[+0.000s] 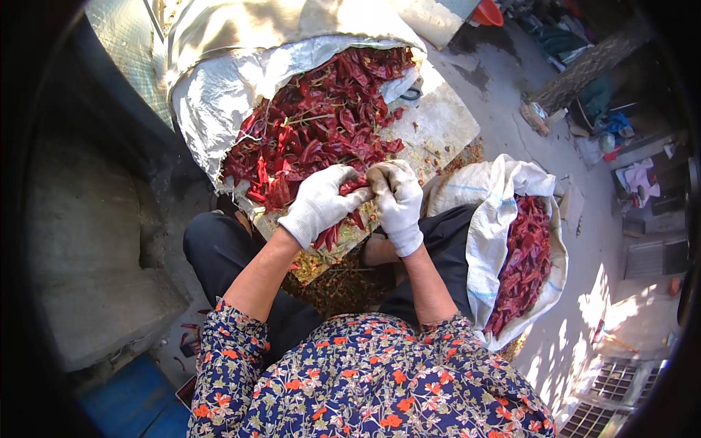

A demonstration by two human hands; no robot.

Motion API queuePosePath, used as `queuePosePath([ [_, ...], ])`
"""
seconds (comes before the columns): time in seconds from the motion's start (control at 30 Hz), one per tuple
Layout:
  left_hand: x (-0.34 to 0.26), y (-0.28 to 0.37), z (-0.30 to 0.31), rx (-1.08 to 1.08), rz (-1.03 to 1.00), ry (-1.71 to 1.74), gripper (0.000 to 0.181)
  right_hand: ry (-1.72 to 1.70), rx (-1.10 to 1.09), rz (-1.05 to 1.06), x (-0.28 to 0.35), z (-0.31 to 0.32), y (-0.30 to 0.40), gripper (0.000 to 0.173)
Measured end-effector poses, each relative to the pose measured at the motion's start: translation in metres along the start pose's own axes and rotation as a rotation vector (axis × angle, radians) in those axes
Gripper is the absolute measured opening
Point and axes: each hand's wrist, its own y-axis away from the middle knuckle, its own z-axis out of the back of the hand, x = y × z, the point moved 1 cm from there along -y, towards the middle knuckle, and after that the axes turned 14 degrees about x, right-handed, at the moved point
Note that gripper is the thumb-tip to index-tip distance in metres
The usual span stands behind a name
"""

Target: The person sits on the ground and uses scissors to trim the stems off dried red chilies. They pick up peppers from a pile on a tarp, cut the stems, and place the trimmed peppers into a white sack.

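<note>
In a white knit glove, my left hand (pixel 327 201) holds a few dried red chili peppers (pixel 329 235), their tips hanging below the palm. My right hand (pixel 395 202), gloved too and stained at the fingers, meets the left thumb and pinches the end of a chili (pixel 355 186). What lies inside the right fingers is hidden. Just beyond both hands, a heap of dried red chilies (pixel 323 117) spills from the mouth of a large white woven sack (pixel 213 104) onto a pale board (pixel 438 117) strewn with stem bits and seeds.
By my right leg stands a second white woven sack (pixel 484 257), open, with dried chilies (pixel 523 263) inside. Debris (pixel 345 290) covers the ground between my feet. A concrete block (pixel 87 246) is at the left, a blue panel (pixel 134 399) below it. A tree trunk (pixel 591 65) rises at upper right.
</note>
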Motion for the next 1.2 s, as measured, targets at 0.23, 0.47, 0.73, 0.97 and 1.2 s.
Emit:
queuePosePath([
  [0.23, -0.008, 0.007, -0.007, -0.146, 0.022, 0.042, 0.044, 0.033, -0.017, -0.108, 0.014, 0.000, 0.002, 0.006],
  [0.47, -0.010, 0.007, -0.013, -0.161, -0.061, -0.052, 0.040, 0.164, -0.102, -0.116, 0.014, -0.006, 0.005, 0.006],
  [0.73, 0.000, 0.006, -0.012, -0.112, 0.025, 0.283, 0.032, -0.048, -0.021, -0.186, 0.003, -0.009, 0.012, 0.010],
  [0.97, -0.009, 0.011, -0.003, 0.205, -0.064, 0.817, 0.023, -1.560, -0.177, -0.790, -0.029, -0.007, 0.030, 0.016],
  [1.2, -0.017, 0.030, 0.011, 0.329, 0.008, 0.976, 0.034, -0.333, 0.754, -0.849, -0.085, 0.029, 0.030, 0.037],
])
